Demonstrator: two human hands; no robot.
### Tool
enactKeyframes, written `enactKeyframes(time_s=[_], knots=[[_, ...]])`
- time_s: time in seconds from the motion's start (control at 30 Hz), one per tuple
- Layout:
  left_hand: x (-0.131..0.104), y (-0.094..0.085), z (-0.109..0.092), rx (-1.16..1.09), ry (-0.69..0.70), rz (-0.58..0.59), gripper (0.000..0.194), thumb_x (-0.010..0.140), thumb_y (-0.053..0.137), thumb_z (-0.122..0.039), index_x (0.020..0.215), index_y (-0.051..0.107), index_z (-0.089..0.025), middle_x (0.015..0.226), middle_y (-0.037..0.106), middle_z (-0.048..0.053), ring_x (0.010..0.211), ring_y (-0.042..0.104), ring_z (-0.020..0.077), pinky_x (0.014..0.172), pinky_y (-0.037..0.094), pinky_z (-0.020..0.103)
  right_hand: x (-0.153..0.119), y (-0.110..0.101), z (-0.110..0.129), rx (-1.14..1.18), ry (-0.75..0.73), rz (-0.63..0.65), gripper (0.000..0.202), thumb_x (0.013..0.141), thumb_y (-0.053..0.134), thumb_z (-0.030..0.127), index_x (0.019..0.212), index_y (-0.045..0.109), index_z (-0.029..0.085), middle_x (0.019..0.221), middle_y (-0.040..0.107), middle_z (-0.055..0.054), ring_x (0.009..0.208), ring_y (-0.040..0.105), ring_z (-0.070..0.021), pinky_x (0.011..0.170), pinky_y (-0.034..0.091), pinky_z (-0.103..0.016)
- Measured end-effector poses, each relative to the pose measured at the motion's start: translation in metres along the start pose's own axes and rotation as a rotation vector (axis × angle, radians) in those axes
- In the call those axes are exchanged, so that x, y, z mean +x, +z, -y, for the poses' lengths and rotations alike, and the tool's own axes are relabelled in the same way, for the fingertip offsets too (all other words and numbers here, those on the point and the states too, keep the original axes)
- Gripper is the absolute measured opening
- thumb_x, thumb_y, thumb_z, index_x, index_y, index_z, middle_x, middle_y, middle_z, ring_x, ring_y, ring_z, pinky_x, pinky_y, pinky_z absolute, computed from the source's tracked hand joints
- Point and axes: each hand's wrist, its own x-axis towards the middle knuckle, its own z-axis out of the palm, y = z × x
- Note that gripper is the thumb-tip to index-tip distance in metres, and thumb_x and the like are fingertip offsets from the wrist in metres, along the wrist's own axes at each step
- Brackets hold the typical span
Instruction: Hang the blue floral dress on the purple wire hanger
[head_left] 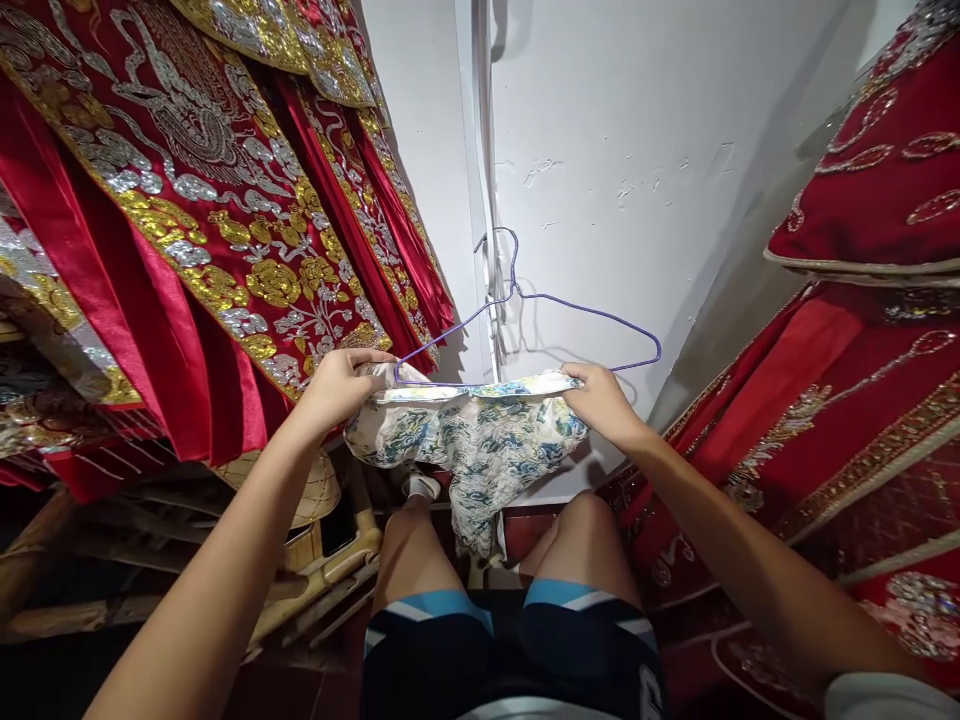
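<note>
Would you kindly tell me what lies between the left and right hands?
In the head view, the floral garment is stretched between the left hand and the right hand, with the lower bar of the purple hanger along its top edge.

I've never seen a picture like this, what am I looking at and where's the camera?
There's no machine, just a person's two bare hands. The one picture comes from a head-worn camera looking forward and down, so their legs show below. The left hand and right hand grip opposite ends of a floral cloth. A purple hanger meets its top edge, before a white wall. Red embroidered fabrics flank both sides.
</note>
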Motion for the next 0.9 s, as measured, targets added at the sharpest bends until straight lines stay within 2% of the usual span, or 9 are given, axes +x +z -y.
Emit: enactKeyframes(time_s=[0.17, 0.33, 0.4, 0.5, 0.63, 0.7, 0.77, 0.83, 0.9], knots=[[0.012, 0.001, -0.014, -0.325, 0.095, -0.186, 0.062, 0.058, 0.060, -0.013, 0.119, 0.071, -0.010, 0.117, 0.074, 0.013, 0.102, 0.070, 0.0286, 0.083, 0.059, 0.037, -0.006, -0.003, 0.007, 0.120, 0.066, 0.102, 0.015, 0.063, 0.046, 0.021, 0.070, 0.059, 0.020, 0.060, 0.048, 0.004, 0.054, 0.042, -0.0136, 0.051, 0.028, -0.026], [0.050, 0.037, -0.047, -0.426, 0.243, -0.214, 0.056, 0.061, 0.059, -0.005, 0.116, 0.067, -0.010, 0.116, 0.072, 0.014, 0.108, 0.068, 0.0258, 0.096, 0.056, 0.043, -0.012, 0.003, 0.018, 0.152, 0.057, 0.134, 0.016, 0.065, 0.047, 0.021, 0.072, 0.061, 0.018, 0.063, 0.050, 0.003, 0.057, 0.044, -0.0139, 0.053, 0.030, -0.025], [0.058, 0.054, -0.060, -0.384, 0.316, -0.164, 0.051, 0.066, 0.063, -0.008, 0.117, 0.064, -0.011, 0.118, 0.070, 0.014, 0.110, 0.067, 0.0250, 0.100, 0.053, 0.043, -0.014, 0.008, 0.018, 0.145, 0.032, 0.135, 0.015, 0.066, 0.046, 0.019, 0.071, 0.060, 0.019, 0.062, 0.049, 0.004, 0.058, 0.043, -0.0140, 0.054, 0.030, -0.026], [0.055, 0.070, -0.067, -0.143, 0.457, -0.104, 0.044, 0.079, 0.068, -0.028, 0.120, 0.063, -0.013, 0.123, 0.068, 0.014, 0.114, 0.064, 0.0258, 0.103, 0.049, 0.042, -0.015, 0.011, 0.014, 0.137, -0.009, 0.122, 0.011, 0.066, 0.045, 0.017, 0.068, 0.055, 0.020, 0.063, 0.049, 0.004, 0.060, 0.044, -0.0143, 0.055, 0.031, -0.026], [0.041, 0.068, -0.054, 0.113, 0.477, -0.058, 0.031, 0.093, 0.053, -0.042, 0.098, 0.070, -0.016, 0.096, 0.074, 0.008, 0.088, 0.067, 0.0227, 0.083, 0.050, 0.034, -0.015, 0.002, 0.010, 0.134, -0.053, 0.100, 0.013, 0.068, 0.045, 0.015, 0.067, 0.058, 0.019, 0.065, 0.055, 0.002, 0.064, 0.051, -0.0159, 0.058, 0.035, -0.026], [0.038, 0.063, -0.043, 0.200, 0.525, -0.041, 0.033, 0.096, 0.048, -0.041, 0.093, 0.071, -0.017, 0.080, 0.072, 0.006, 0.072, 0.063, 0.0199, 0.071, 0.045, 0.031, -0.016, -0.007, 0.011, 0.124, -0.081, 0.056, 0.025, 0.068, 0.046, 0.013, 0.079, 0.068, 0.018, 0.073, 0.063, 0.000, 0.073, 0.058, -0.0183, 0.063, 0.040, -0.026], [0.039, 0.058, -0.034, 0.266, 0.574, -0.041, 0.035, 0.098, 0.045, -0.041, 0.094, 0.071, -0.018, 0.072, 0.068, 0.004, 0.063, 0.058, 0.0184, 0.065, 0.040, 0.029, -0.018, -0.017, 0.012, 0.095, -0.105, -0.048, 0.049, 0.066, 0.048, 0.011, 0.107, 0.073, 0.019, 0.080, 0.068, -0.001, 0.079, 0.061, -0.0199, 0.069, 0.044, -0.028], [0.042, 0.055, -0.029, 0.278, 0.595, -0.045, 0.037, 0.098, 0.044, -0.043, 0.094, 0.072, -0.019, 0.070, 0.066, 0.003, 0.062, 0.056, 0.0180, 0.064, 0.037, 0.029, -0.020, -0.028, 0.011, 0.045, -0.094, -0.170, 0.076, 0.066, 0.051, 0.010, 0.141, 0.056, 0.020, 0.078, 0.068, 0.000, 0.074, 0.061, -0.0197, 0.070, 0.045, -0.030], [0.043, 0.053, -0.030, 0.266, 0.606, -0.034, 0.038, 0.097, 0.044, -0.044, 0.092, 0.072, -0.019, 0.069, 0.065, 0.003, 0.061, 0.055, 0.0182, 0.064, 0.036, 0.028, -0.019, -0.039, 0.008, -0.025, -0.042, -0.232, 0.094, 0.067, 0.053, 0.011, 0.158, 0.032, 0.017, 0.071, 0.065, 0.002, 0.065, 0.058, -0.0194, 0.066, 0.045, -0.031]])
